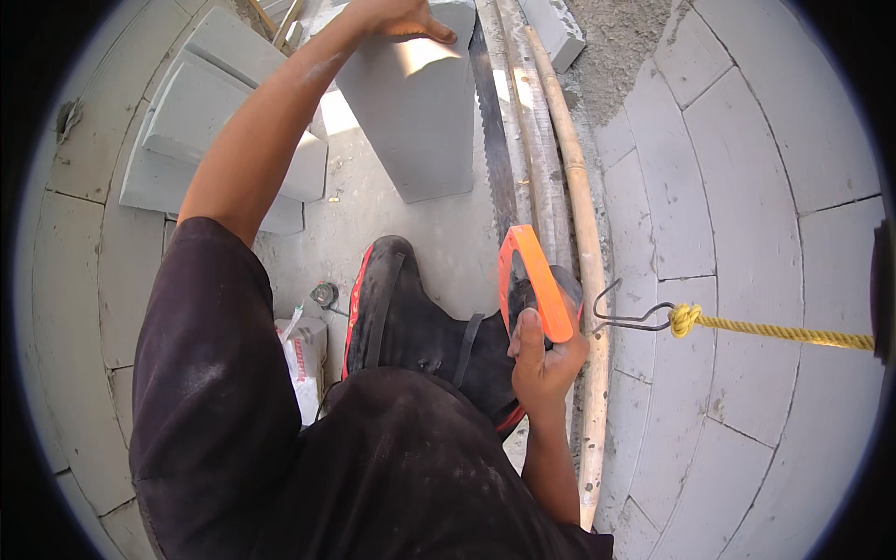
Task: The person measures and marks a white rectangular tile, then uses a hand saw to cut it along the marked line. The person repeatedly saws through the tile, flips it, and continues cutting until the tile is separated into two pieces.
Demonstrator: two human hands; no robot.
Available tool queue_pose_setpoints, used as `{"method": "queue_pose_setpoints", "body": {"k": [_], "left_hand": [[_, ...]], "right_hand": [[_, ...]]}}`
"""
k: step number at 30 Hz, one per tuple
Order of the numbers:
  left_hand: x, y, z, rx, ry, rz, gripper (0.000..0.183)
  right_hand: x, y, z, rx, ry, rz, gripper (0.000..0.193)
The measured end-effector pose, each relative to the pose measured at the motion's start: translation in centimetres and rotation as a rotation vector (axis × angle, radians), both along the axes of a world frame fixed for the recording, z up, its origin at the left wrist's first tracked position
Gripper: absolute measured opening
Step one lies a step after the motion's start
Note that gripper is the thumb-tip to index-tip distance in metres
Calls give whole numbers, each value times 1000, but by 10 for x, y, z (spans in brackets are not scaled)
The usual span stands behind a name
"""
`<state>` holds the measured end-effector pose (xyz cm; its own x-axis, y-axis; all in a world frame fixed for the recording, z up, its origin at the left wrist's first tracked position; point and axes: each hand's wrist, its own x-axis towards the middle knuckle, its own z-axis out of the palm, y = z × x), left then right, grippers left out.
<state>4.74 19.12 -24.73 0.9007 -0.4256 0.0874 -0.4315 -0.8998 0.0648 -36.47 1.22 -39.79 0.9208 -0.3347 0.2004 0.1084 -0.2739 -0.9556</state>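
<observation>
My right hand (549,369) is wrapped round the orange handle (537,280) of a hand saw. The long toothed blade (495,131) points away from me, along the right side of a pale grey block (411,121). I cannot tell whether the teeth touch the block. At the far end of that block lies my left hand (403,17), thumb stretched out over its face; the picture's upper edge cuts off part of this hand.
More grey blocks (201,117) are stacked at the left. Along the right run a bamboo pole (583,233) and a block wall (728,187). A wire hook (635,317) hangs on a yellow rope (784,330). A white bag (303,364) sits by my dark boots (383,289).
</observation>
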Motion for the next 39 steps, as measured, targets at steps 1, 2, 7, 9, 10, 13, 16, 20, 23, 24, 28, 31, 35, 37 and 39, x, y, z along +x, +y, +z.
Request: {"method": "queue_pose_setpoints", "body": {"k": [1, 2, 7, 9, 10, 13, 16, 20, 23, 24, 28, 31, 35, 37, 39], "left_hand": [[-7, -1, 6, -2, 2, 0, 122], [-12, -2, 9, -8, 8, -6, 123], [-33, 23, -1, -198, 6, -141, 108], [-78, 30, -19, -187, -222, -75, 105], [-103, 39, -37, -179, -339, -38, 103], [-159, 70, -62, -180, -597, 71, 98], [-188, 67, -59, -182, -460, -47, 95], [-219, 66, -60, -285, -254, -156, 85], [-241, 66, -63, -274, -327, -112, 87], [-248, 66, -64, -257, -366, -86, 88], [-271, 60, -71, -297, -415, -1, 91], [-283, 59, -76, -344, -429, 3, 90], [-291, 62, -80, -348, -344, -2, 89], [-289, 62, -80, -365, -342, 0, 91], [-287, 65, -82, -376, -376, 5, 93]], "right_hand": [[0, 0, 0, 40, -9, -15, 37], [-3, -1, 2, 72, -14, -33, 34], [-34, -13, 10, 134, -83, -157, 21], [-38, -20, 8, 96, -80, -200, 20], [-35, -19, 5, 92, -44, -201, 24], [-21, -24, -2, 51, 124, -142, 41], [15, -61, -45, -462, -129, -196, 44], [56, -109, -87, -826, -79, -177, 45], [71, -144, -120, -972, 255, -134, 63], [78, -151, -135, -1016, 363, -113, 67], [61, -177, -192, -1206, 435, 73, 80], [49, -182, -220, -1147, 510, 140, 86], [70, -146, -193, -1063, 481, 99, 97], [104, -103, -135, -768, 154, 164, 95], [122, -66, -110, -549, 38, 275, 94]]}}
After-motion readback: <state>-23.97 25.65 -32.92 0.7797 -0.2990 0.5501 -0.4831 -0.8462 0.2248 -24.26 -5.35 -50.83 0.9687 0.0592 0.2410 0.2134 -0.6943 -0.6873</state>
